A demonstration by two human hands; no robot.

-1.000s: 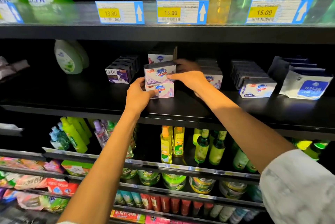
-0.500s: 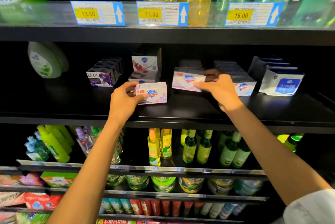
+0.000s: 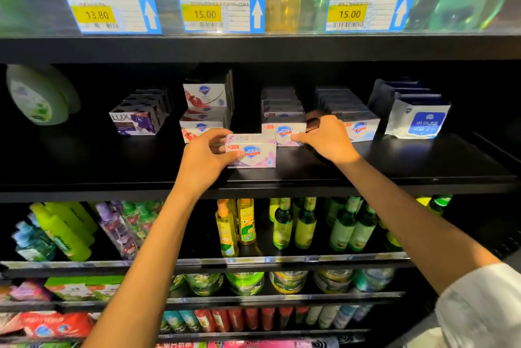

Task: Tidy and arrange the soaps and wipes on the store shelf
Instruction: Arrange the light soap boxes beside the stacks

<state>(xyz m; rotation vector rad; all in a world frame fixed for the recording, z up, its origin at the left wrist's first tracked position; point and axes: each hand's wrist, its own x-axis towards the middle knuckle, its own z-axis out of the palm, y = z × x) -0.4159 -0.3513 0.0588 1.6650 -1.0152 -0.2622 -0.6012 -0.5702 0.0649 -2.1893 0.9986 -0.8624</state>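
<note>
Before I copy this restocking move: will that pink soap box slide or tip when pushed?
The pink soap box looks rigid, with flat faces and square edges, so it probably slides on the smooth black shelf rather than rolls. It is low and wide, so it is unlikely to tip. The left hand grips it easily, so it is probably light.

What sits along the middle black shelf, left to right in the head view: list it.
White-green bottle lying down → purple LUX soap boxes → red-white soap boxes → pink soap box in left hand → blue-white wipes packs.

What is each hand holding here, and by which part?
Left hand grips the pink soap box at its left end. Right hand holds the front soap box of the next row by its right side.
</note>
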